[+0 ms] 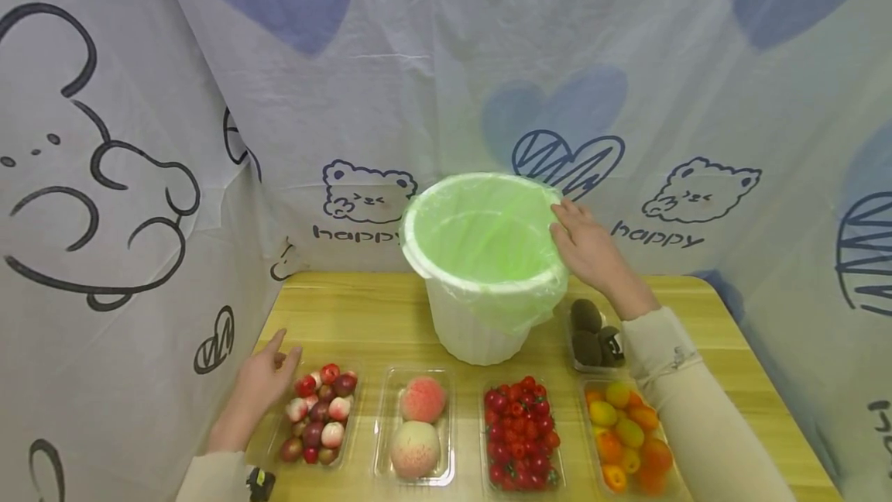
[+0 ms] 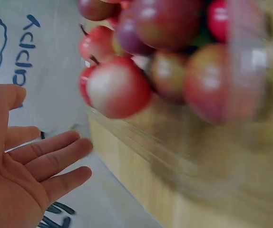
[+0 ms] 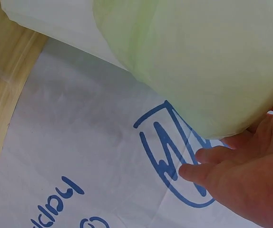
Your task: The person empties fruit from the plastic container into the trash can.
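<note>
A white bin (image 1: 474,328) stands upright on the table, lined with a thin green plastic bag (image 1: 488,246) folded over its rim. My right hand (image 1: 588,246) is at the right side of that rim, fingers fairly straight against the bag; in the right wrist view the bag's green bulge (image 3: 198,71) lies beside the fingers. My left hand (image 1: 265,378) hovers at the left of a clear tray of small red and purple fruit (image 1: 320,413), fingers loosely spread and holding nothing. The left wrist view shows the palm (image 2: 17,190) apart from that fruit (image 2: 117,88).
Along the front of the wooden table (image 1: 362,324) sit clear trays of two peaches (image 1: 416,428), red berries (image 1: 519,432) and orange-yellow fruit (image 1: 627,436). Dark brown fruit (image 1: 588,331) fills another tray right of the bin. Printed cloth (image 1: 432,99) walls the back and sides.
</note>
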### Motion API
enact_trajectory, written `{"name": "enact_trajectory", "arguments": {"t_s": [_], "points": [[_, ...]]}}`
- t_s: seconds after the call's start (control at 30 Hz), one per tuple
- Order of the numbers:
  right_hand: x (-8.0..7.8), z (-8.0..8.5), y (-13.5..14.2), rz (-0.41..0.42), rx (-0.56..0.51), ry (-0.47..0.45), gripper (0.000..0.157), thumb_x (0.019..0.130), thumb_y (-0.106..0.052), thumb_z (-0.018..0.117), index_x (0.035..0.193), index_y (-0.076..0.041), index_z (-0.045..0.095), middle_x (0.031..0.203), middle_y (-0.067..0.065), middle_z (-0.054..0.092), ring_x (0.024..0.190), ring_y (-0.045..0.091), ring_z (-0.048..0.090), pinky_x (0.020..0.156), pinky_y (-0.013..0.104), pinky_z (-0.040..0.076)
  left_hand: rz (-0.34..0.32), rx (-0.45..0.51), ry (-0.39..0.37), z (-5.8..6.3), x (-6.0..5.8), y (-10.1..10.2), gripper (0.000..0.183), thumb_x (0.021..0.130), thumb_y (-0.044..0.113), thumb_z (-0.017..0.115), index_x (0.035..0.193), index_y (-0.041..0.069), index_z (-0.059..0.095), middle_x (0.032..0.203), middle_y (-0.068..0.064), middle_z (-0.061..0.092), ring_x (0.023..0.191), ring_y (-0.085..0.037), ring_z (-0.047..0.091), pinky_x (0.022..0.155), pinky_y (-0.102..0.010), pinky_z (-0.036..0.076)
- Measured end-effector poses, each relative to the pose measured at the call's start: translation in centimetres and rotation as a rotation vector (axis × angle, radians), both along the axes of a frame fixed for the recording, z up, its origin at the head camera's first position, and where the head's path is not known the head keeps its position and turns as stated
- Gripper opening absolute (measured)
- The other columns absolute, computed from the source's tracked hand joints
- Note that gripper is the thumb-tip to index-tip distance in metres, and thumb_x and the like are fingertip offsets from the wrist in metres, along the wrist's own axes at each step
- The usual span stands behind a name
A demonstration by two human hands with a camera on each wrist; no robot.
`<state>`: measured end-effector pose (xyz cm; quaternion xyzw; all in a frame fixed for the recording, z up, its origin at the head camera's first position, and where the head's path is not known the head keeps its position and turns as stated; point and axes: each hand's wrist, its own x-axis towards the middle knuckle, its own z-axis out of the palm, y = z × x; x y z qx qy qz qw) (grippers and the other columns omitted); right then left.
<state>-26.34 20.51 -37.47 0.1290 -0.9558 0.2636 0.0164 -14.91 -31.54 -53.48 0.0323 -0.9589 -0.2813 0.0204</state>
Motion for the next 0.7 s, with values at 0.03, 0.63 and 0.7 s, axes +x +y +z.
{"name": "enact_trajectory", "arguments": {"t_s": [0.03,0.63,0.7], "points": [[0.0,0.0,0.0,-0.001,-0.001,-0.002,0.061,0.113,-0.031,0.026,0.165,-0.001,0.026,0.175,0.023,0.014,0.161,0.050,0.010,0.131,0.067,0.011,0.006,0.000,0.002,-0.2,0.2,-0.2,0.066,0.111,0.032,0.051,0.155,-0.014,0.036,0.118,-0.036,0.072,0.108,-0.051,0.071,0.099,-0.065,0.055],[-0.2,-0.2,0.1,0.011,-0.002,0.003,0.062,0.113,-0.031,0.023,0.165,0.003,0.024,0.174,0.027,0.012,0.161,0.053,0.009,0.132,0.065,0.010,0.044,0.013,-0.154,-3.0,2.4,-2.9,0.055,0.108,0.029,0.055,0.142,-0.013,0.055,0.117,-0.036,0.071,0.104,-0.047,0.073,0.087,-0.057,0.061],[-0.2,-0.1,0.1,0.011,0.007,0.002,0.062,0.113,-0.031,0.023,0.165,0.004,0.024,0.174,0.027,0.013,0.161,0.053,0.008,0.132,0.064,0.010,0.034,0.017,-0.171,-3.1,2.6,-3.0,0.054,0.108,0.030,0.055,0.140,-0.013,0.057,0.117,-0.035,0.072,0.104,-0.046,0.073,0.087,-0.057,0.061]]}}
